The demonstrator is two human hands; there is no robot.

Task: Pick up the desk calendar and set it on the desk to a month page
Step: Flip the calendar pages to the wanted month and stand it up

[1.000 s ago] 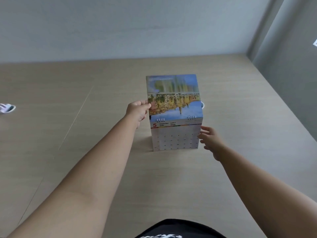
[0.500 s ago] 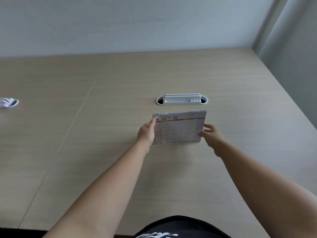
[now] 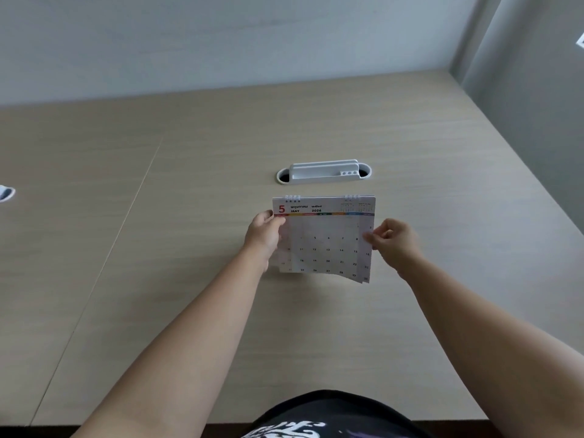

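Observation:
The desk calendar (image 3: 325,245) is a white spiral-bound one showing the May 2026 page with a red 5 and a coloured weekday strip. It stands on the pale wooden desk (image 3: 189,248) in the middle of the view. My left hand (image 3: 264,237) grips its left edge. My right hand (image 3: 393,241) pinches the right edge of the front page, whose lower right corner is lifted and curls away from the pages behind.
A white cable-port insert (image 3: 324,172) is set into the desk just behind the calendar. A small white object (image 3: 5,193) lies at the far left edge. Grey walls border the desk at the back and right. A seam (image 3: 104,263) runs along the desk on the left.
The picture page that stood flipped up a second ago has gone over the back. The calendar now shows the May grid, and my right hand has closed on the front page's right edge.

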